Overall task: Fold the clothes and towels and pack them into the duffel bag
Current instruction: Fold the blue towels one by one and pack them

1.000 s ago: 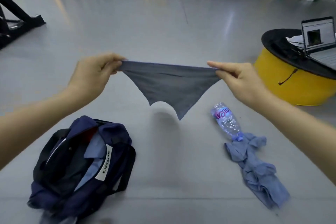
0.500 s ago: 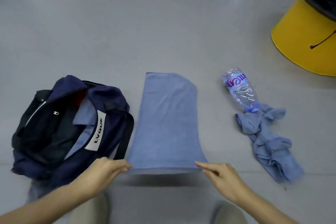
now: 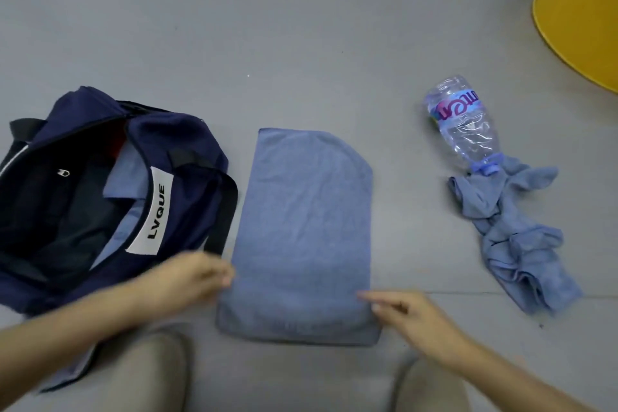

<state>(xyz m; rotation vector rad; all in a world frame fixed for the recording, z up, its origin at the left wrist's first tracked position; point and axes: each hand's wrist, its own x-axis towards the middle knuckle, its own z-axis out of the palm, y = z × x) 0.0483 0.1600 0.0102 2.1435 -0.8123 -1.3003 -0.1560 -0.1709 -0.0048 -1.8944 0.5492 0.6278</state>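
Both forearms reach in from the near edge. The left hand (image 3: 190,281) sits at the blue towel's (image 3: 304,227) left edge, too blurred to tell its grip. The right hand (image 3: 411,318) touches the right edge with relaxed fingers, grasping nothing. The towel lies flat on the floor (image 3: 301,43), its far right corner folded under, beside the open navy duffel bag (image 3: 187,150), which the left border cuts off.

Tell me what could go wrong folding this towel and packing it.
The towel has a slanted far corner, so the fold may come out crooked. The bag already holds clothes, so it may not fit flat. The bottle touches the crumpled cloth; pulling that could roll it.
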